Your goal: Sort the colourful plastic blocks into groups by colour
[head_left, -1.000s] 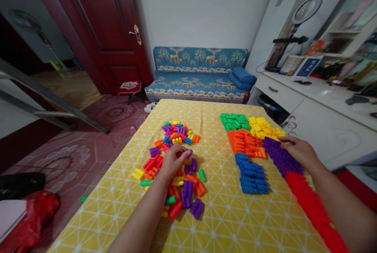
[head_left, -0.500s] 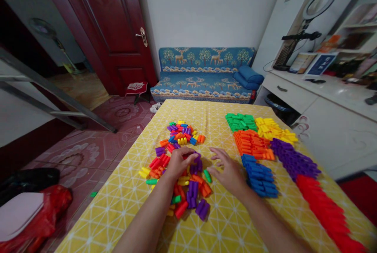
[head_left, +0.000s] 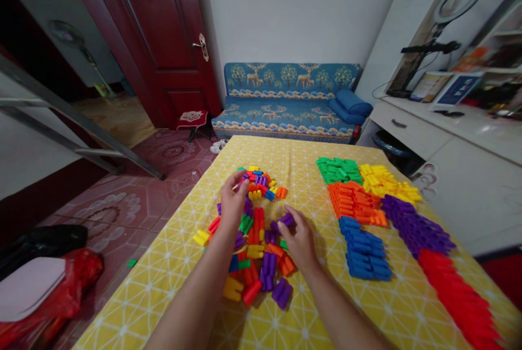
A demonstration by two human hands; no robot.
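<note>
A mixed heap of small plastic building blocks point(head_left: 256, 230) in several colours lies on the table in front of me. My left hand point(head_left: 234, 198) reaches over its far left part, fingers curled and thumb drawn towards them. A bit of purple shows at the fingertips, but what they hold is not clear. My right hand point(head_left: 300, 238) pinches a purple block point(head_left: 284, 222) between thumb and fingers at the heap's right side. Beneath it, a green block point(head_left: 283, 244) is partly covered. Close to me lie a loose purple block point(head_left: 281, 293) and a yellow block point(head_left: 232, 288).
On the right, blocks lie grouped by colour: green point(head_left: 338, 169), yellow point(head_left: 387, 182), orange point(head_left: 354, 203), blue point(head_left: 366, 252), purple point(head_left: 416, 222) and red point(head_left: 459, 295). A yellow patterned cloth point(head_left: 326, 317) covers the table. A blue sofa point(head_left: 285, 102) stands beyond it.
My left hand has moved away to the far left part of the heap. My right hand, open before, has come left and now holds a purple block. The view has shifted slightly.
</note>
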